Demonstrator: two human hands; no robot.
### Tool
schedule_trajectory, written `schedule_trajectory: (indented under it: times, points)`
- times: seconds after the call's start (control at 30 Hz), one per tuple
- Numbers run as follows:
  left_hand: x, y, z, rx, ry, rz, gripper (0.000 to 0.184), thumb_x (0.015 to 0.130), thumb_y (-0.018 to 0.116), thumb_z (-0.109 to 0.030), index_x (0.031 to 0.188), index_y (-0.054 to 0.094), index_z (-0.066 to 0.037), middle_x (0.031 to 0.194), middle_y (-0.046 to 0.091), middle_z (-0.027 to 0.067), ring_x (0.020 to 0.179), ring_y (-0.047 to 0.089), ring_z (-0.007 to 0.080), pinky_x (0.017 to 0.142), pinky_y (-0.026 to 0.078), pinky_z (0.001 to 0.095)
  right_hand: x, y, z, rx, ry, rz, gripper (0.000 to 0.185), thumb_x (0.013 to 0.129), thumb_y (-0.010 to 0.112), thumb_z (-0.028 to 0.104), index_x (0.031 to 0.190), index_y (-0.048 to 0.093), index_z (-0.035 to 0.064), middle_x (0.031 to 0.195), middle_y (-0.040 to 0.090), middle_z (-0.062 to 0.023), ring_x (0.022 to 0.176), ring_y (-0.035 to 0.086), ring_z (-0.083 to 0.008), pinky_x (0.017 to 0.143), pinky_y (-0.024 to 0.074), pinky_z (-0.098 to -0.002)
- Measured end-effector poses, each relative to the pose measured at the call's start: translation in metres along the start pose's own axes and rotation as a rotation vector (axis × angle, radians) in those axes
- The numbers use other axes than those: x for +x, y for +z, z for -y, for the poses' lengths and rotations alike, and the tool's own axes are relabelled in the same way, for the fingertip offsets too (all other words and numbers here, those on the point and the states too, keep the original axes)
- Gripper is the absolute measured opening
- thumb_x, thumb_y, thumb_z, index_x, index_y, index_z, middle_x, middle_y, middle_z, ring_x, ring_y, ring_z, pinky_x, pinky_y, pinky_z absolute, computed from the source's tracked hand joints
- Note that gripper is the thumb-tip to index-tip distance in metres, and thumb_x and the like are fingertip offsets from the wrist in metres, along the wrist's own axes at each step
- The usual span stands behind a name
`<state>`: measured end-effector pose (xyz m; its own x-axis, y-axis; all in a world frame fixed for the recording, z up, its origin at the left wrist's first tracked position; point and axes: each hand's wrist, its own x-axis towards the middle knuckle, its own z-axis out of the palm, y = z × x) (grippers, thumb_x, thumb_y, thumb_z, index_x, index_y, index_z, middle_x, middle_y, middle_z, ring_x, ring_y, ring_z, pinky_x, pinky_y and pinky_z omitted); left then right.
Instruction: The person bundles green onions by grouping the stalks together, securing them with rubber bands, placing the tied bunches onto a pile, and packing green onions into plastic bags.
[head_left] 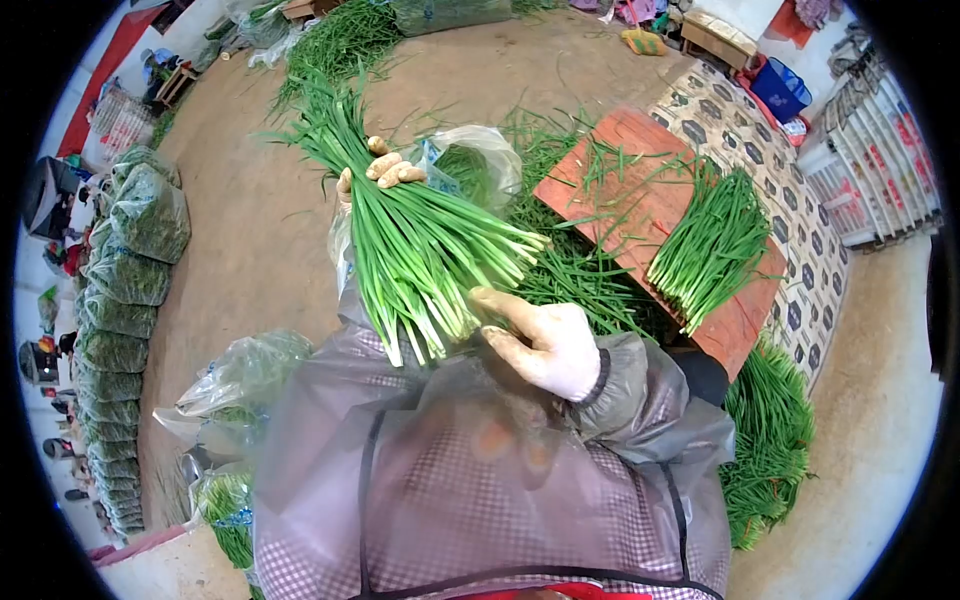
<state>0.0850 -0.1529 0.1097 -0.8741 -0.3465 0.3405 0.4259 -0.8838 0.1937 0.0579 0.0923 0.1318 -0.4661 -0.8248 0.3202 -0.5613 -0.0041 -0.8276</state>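
Observation:
A fanned bunch of long green stalks (430, 240) with pale ends lies across my left hand (385, 172). The gloved, soil-stained fingers of my left hand curl round the bunch near its leafy part; the palm is hidden beneath. My right hand (540, 340), in a white glove with dirty fingertips, is beside the pale stalk ends at the lower right of the bunch. Its thumb and forefinger are apart with nothing visible between them. Another bunch of stalks (710, 245) lies on a reddish board (625, 185) to the right.
Loose greens (580, 280) lie between me and the board. Plastic bags (245, 380) are at my left, and a row of filled bags (125, 270) lines the far left. More stalks (770, 440) are piled at the right. A blue basket (780, 88) stands at the back right.

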Motion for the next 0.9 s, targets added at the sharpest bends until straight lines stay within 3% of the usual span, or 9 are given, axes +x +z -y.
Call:
schedule_trajectory:
  times: [0.13,0.17,0.27,0.37,0.47,0.5,0.63,0.73,0.9]
  points:
    - [0.002,0.011,0.003,0.098,0.014,-0.073,0.068,0.086,0.065,-0.033,0.142,0.033,-0.012,0.119,0.052,0.0096,0.115,0.047,0.0219,0.102,0.035,0.0315,0.002,0.01,-0.009,-0.195,-0.014,0.075,0.017,0.087,0.058,0.025,0.092,0.066,0.0102,0.069,0.062,-0.0134,0.058,0.061,-0.0295,0.054,0.0485,-0.0337]
    - [0.007,0.002,0.004,0.085,0.011,-0.069,0.068,0.086,0.065,-0.033,0.142,0.032,-0.013,0.121,0.052,0.0099,0.116,0.047,0.0222,0.102,0.035,0.0316,0.001,0.003,-0.007,0.017,0.118,0.183,0.017,0.088,0.058,0.024,0.092,0.066,0.009,0.068,0.063,-0.012,0.056,0.061,-0.0259,0.053,0.048,-0.0319]
    - [0.017,-0.062,-0.017,-0.11,-0.054,0.136,0.052,0.085,0.064,-0.029,0.129,0.046,-0.008,0.092,0.052,0.0007,0.089,0.051,0.0142,0.094,0.037,0.0305,-0.005,-0.026,-0.002,0.549,0.363,0.537,0.02,0.091,0.058,0.021,0.093,0.067,0.0028,0.068,0.061,-0.001,0.058,0.057,-0.0084,0.055,0.0466,-0.0243]
    - [0.023,-0.068,-0.024,-0.137,-0.111,0.266,0.047,0.086,0.062,-0.027,0.125,0.049,-0.005,0.085,0.054,-0.0007,0.083,0.054,0.0141,0.093,0.037,0.0323,-0.009,-0.045,-0.007,0.362,0.413,0.684,0.024,0.091,0.057,0.027,0.096,0.068,0.0059,0.069,0.066,-0.0084,0.061,0.064,-0.0158,0.06,0.0501,-0.0284]
    - [0.027,-0.063,-0.022,-0.025,-0.138,0.263,0.047,0.086,0.062,-0.028,0.125,0.048,-0.006,0.083,0.051,-0.0015,0.079,0.052,0.0121,0.091,0.038,0.0316,-0.006,-0.06,-0.013,0.013,0.313,0.471,0.029,0.089,0.057,0.032,0.096,0.069,0.0063,0.073,0.065,-0.0166,0.068,0.065,-0.0305,0.064,0.0514,-0.0362]
    - [0.028,-0.058,-0.02,-0.014,-0.144,0.246,0.047,0.086,0.061,-0.028,0.125,0.048,-0.006,0.083,0.051,-0.0014,0.079,0.052,0.0125,0.091,0.038,0.0324,0.0,-0.069,-0.008,-0.032,0.452,0.424,0.03,0.088,0.058,0.033,0.096,0.069,0.0061,0.076,0.064,-0.0186,0.071,0.065,-0.0332,0.065,0.0511,-0.0379]
    - [0.034,-0.062,-0.006,-0.022,-0.213,0.305,0.05,0.086,0.057,-0.028,0.128,0.044,-0.005,0.087,0.054,0.0019,0.085,0.055,0.0175,0.092,0.038,0.0381,0.006,-0.089,-0.024,0.276,0.576,0.127,0.025,0.093,0.057,0.023,0.096,0.066,-0.0009,0.063,0.057,0.0011,0.053,0.048,-0.0044,0.049,0.0399,-0.022]
    - [0.039,-0.061,0.016,-0.089,-0.246,0.375,0.053,0.087,0.055,-0.028,0.13,0.043,-0.002,0.091,0.054,0.0042,0.089,0.054,0.0206,0.094,0.037,0.041,0.026,-0.098,-0.017,0.26,0.539,0.074,0.021,0.09,0.058,0.02,0.088,0.065,-0.0004,0.063,0.056,0.0006,0.053,0.047,-0.0051,0.049,0.0384,-0.0221]
    - [0.033,-0.061,0.047,-0.114,-0.35,0.281,0.055,0.086,0.055,-0.028,0.132,0.043,-0.002,0.094,0.053,0.0065,0.094,0.053,0.0242,0.092,0.041,0.0433,0.066,-0.073,0.002,0.231,0.276,-0.028,0.022,0.082,0.065,0.02,0.091,0.064,-0.0011,0.081,0.065,-0.0079,0.075,0.06,-0.0136,0.069,0.0483,-0.0296]
